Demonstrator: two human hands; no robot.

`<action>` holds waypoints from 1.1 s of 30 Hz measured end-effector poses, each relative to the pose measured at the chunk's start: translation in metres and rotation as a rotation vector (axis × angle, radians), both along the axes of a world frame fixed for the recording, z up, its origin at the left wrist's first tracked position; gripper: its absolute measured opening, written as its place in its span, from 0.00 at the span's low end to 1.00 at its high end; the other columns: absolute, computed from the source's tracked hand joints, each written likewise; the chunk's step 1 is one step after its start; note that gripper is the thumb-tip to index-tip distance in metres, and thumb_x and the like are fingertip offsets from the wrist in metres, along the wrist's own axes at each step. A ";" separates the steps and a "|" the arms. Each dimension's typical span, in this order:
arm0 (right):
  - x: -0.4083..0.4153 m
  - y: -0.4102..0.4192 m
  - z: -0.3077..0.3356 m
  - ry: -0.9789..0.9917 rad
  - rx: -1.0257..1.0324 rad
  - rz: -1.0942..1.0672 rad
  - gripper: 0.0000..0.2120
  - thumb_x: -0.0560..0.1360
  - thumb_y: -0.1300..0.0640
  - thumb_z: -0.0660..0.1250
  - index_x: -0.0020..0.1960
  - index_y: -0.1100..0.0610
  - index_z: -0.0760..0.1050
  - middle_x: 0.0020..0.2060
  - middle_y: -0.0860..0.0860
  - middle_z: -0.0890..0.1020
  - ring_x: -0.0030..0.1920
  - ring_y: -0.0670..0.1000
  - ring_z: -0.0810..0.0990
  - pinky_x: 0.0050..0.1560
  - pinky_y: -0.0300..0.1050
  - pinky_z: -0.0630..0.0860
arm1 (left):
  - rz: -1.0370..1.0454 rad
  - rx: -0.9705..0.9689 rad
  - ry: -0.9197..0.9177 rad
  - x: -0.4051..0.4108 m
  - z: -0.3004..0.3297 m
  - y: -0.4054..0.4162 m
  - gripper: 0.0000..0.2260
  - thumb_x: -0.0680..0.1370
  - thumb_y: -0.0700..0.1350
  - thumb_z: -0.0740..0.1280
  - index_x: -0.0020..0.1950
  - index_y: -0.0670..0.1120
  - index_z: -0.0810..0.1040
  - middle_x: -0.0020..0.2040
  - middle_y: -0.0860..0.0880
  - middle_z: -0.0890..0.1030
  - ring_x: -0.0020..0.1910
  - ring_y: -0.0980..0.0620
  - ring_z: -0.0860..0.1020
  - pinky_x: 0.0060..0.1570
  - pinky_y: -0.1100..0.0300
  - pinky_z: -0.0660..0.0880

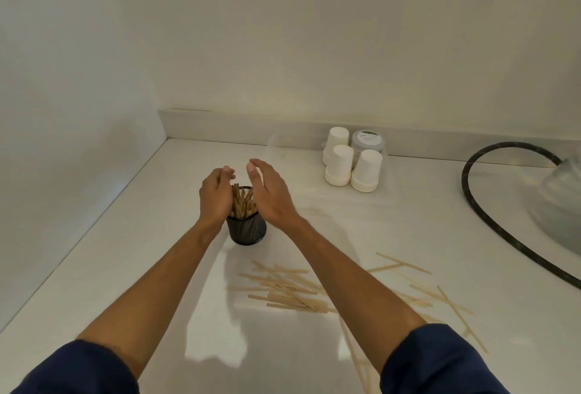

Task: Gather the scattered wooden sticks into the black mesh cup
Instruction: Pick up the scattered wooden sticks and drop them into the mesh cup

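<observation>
Left hand (217, 197): curled against the sticks in cup (241, 203); whether they are grasped cannot be told.
Right hand (270, 193): held released, fingers relaxed, over the black mesh cup (246, 230).
Scattered sticks (283, 289): left lying on the counter (125, 267), near the cup.

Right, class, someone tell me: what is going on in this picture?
A person is collecting wooden sticks into a black mesh cup on a white counter. Both hands are at the cup's mouth: the left hand is against the bundle of sticks standing in it, and the right hand is open beside them. Many loose sticks lie scattered on the counter nearer the person, so the job is unfinished.
</observation>
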State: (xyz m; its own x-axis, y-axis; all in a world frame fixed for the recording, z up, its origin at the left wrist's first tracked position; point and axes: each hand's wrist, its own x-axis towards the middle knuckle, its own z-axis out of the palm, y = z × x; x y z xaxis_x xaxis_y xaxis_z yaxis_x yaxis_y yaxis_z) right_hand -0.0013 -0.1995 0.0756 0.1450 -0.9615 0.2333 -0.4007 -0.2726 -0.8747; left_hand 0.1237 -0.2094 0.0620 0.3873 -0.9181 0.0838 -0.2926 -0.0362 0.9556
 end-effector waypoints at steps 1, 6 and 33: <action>-0.008 0.003 0.002 -0.031 -0.003 -0.011 0.24 0.83 0.42 0.50 0.72 0.54 0.68 0.70 0.51 0.73 0.70 0.49 0.70 0.71 0.48 0.63 | 0.031 -0.058 -0.038 -0.002 0.000 0.005 0.14 0.83 0.49 0.57 0.56 0.45 0.79 0.52 0.50 0.81 0.53 0.52 0.78 0.52 0.63 0.71; -0.061 0.026 -0.001 -0.075 0.044 -0.027 0.19 0.82 0.44 0.58 0.64 0.54 0.75 0.59 0.47 0.80 0.57 0.45 0.77 0.58 0.42 0.73 | 0.065 -0.408 -0.185 -0.019 -0.003 0.046 0.05 0.81 0.46 0.62 0.51 0.49 0.77 0.48 0.51 0.79 0.46 0.55 0.76 0.45 0.68 0.72; -0.271 0.169 -0.069 0.858 0.042 0.010 0.20 0.80 0.48 0.59 0.71 0.51 0.71 0.67 0.47 0.73 0.63 0.49 0.73 0.61 0.44 0.71 | -0.672 -0.307 -1.016 -0.073 -0.070 0.169 0.20 0.81 0.53 0.55 0.53 0.43 0.82 0.50 0.47 0.80 0.48 0.47 0.80 0.49 0.54 0.74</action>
State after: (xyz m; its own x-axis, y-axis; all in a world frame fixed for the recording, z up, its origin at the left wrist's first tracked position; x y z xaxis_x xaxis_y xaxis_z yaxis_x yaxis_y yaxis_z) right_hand -0.2723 -0.0309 0.0068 0.2637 -0.9646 0.0032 -0.9260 -0.2540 -0.2794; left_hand 0.0505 -0.0402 -0.0080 -0.5137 -0.7982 0.3146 -0.7742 0.5893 0.2309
